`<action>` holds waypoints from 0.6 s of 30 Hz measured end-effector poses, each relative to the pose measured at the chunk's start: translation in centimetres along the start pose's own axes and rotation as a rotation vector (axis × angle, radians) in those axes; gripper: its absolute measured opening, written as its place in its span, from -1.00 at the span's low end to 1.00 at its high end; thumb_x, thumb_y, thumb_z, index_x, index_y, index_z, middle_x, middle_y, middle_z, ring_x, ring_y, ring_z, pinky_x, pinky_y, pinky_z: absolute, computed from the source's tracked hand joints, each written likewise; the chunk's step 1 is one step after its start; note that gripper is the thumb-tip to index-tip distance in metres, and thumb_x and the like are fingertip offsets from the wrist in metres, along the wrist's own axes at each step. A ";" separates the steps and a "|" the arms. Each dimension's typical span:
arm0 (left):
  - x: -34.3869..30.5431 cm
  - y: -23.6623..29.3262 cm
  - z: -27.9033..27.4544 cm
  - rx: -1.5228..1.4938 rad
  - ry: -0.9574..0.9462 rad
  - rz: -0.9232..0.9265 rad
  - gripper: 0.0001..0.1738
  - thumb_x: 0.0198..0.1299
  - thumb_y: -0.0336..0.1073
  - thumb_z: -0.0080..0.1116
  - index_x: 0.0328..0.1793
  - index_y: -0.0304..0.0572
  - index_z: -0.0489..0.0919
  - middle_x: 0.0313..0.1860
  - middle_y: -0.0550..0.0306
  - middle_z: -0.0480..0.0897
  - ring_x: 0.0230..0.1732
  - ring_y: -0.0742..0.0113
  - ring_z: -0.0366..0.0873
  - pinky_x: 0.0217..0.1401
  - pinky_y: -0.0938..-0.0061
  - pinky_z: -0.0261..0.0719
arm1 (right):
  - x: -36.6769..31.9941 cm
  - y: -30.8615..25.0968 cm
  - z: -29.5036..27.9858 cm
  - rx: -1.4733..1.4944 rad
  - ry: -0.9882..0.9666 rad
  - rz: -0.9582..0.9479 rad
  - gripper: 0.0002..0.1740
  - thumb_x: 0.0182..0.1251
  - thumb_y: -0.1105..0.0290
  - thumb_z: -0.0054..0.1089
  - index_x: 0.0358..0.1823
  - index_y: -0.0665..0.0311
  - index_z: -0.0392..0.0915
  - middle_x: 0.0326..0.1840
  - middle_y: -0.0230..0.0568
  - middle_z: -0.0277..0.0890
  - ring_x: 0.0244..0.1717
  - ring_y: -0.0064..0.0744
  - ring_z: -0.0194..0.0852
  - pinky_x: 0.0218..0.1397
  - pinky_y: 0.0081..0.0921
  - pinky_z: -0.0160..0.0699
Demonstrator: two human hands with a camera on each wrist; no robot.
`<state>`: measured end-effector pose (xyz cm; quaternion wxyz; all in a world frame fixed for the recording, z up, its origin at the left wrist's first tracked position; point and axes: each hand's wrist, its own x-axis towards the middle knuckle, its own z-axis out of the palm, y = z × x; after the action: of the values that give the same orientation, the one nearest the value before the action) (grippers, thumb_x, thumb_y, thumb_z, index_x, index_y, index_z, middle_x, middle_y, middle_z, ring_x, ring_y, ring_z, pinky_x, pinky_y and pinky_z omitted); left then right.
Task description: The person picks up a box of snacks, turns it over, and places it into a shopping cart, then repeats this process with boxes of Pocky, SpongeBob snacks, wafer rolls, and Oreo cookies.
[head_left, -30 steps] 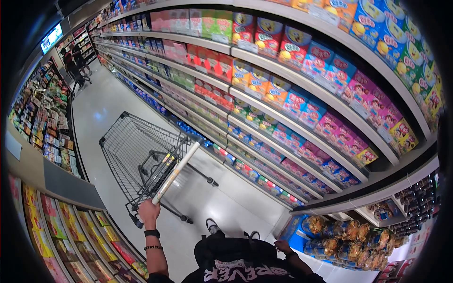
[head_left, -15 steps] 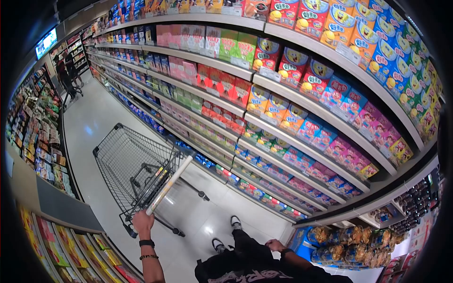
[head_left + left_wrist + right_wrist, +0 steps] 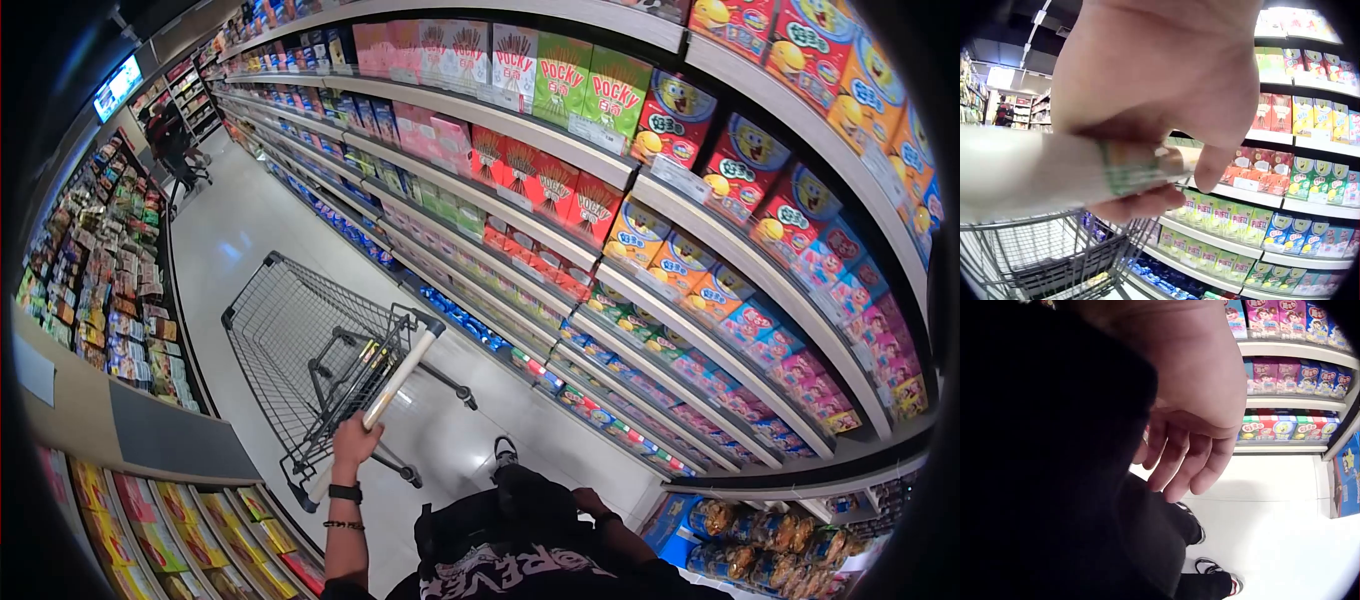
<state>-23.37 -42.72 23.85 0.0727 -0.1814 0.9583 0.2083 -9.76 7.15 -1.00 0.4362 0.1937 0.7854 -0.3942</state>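
White handle (image 3: 403, 378) — wrapped by the curled fingers of the left hand (image 3: 356, 443), the nearer one — runs 7 to 1 o'clock; from there the shopping cart (image 3: 292, 352) stretches toward 11. The right hand (image 3: 591, 502) hangs loose, holding nothing.

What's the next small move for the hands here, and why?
Probably bring the right hand onto the cart handle: the left hand alone grips it, nearer its left end, while the right hangs with nothing in it.
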 end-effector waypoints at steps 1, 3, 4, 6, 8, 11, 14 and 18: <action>1.4 0.9 0.8 0.062 0.063 0.014 -0.54 0.03 0.09 0.20 -0.23 -0.18 0.60 -0.41 -0.24 0.65 -0.25 -0.20 0.64 -0.16 0.00 0.57 | 1.0 -0.8 -0.5 -0.015 0.016 -0.111 -0.61 0.21 0.11 0.08 -0.20 0.29 0.66 -0.32 -0.24 0.67 -0.36 -0.41 0.68 -0.40 -0.48 0.64; 2.9 1.7 1.1 0.148 0.091 0.000 -0.52 0.04 0.12 0.19 -0.24 -0.20 0.60 -0.43 -0.27 0.64 -0.28 -0.22 0.64 -0.18 -0.01 0.58 | 2.7 -2.3 -1.1 0.172 0.099 -0.137 -0.63 0.29 0.18 0.06 -0.06 0.28 0.63 -0.29 -0.16 0.65 -0.35 -0.35 0.66 -0.39 -0.42 0.65; 3.6 2.0 1.2 0.223 0.132 -0.027 -0.49 0.05 0.14 0.18 -0.25 -0.22 0.60 -0.44 -0.30 0.63 -0.31 -0.24 0.63 -0.21 -0.02 0.58 | 2.4 -4.2 -2.0 0.268 0.077 -0.084 -0.64 0.32 0.23 0.02 -0.02 0.30 0.60 -0.29 -0.19 0.64 -0.33 -0.41 0.64 -0.39 -0.49 0.61; 4.8 1.7 1.1 0.202 0.139 0.026 -0.48 0.08 0.15 0.15 -0.28 -0.24 0.59 -0.49 -0.30 0.62 -0.38 -0.25 0.63 -0.28 -0.02 0.59 | 2.1 -7.2 -3.0 0.316 0.138 -0.142 -0.69 0.34 0.31 0.00 -0.01 0.31 0.57 -0.31 -0.22 0.64 -0.34 -0.44 0.63 -0.33 -0.48 0.63; 6.1 2.1 0.1 0.206 0.172 -0.003 -0.47 0.08 0.16 0.15 -0.32 -0.26 0.58 -0.54 -0.27 0.62 -0.42 -0.25 0.62 -0.31 -0.01 0.59 | 2.8 -9.9 -3.9 0.349 0.175 -0.176 -0.72 0.34 0.36 0.00 -0.02 0.31 0.56 -0.32 -0.24 0.63 -0.35 -0.45 0.62 -0.29 -0.49 0.62; 8.0 1.2 -0.9 0.203 0.183 0.022 -0.48 0.07 0.14 0.18 -0.37 -0.27 0.57 -0.57 -0.25 0.60 -0.44 -0.26 0.61 -0.34 -0.02 0.58 | 2.9 -14.2 -4.7 0.293 0.252 -0.256 -0.75 0.33 0.43 0.01 -0.04 0.31 0.55 -0.33 -0.26 0.63 -0.36 -0.46 0.61 -0.24 -0.50 0.60; 10.4 0.1 -2.2 0.191 0.177 0.032 -0.50 0.07 0.11 0.20 -0.37 -0.27 0.57 -0.55 -0.26 0.61 -0.43 -0.27 0.61 -0.35 -0.02 0.57 | 1.8 -20.9 -6.5 0.148 0.396 -0.382 -0.79 0.32 0.46 0.01 -0.08 0.34 0.54 -0.30 -0.25 0.61 -0.33 -0.50 0.59 -0.21 -0.51 0.57; 13.6 -1.9 -4.4 0.138 0.126 0.073 -0.50 0.10 0.10 0.20 -0.35 -0.30 0.57 -0.52 -0.26 0.62 -0.40 -0.29 0.61 -0.33 -0.01 0.56 | 1.0 -28.7 -8.9 0.166 0.632 -0.594 -0.79 0.27 0.36 0.07 -0.15 0.29 0.57 -0.22 -0.12 0.61 -0.20 -0.19 0.59 -0.14 -0.37 0.56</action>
<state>-35.46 -50.54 24.16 0.0169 -0.1538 0.9790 0.1327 -33.61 -3.52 13.81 0.0253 0.1050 0.8675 -0.4856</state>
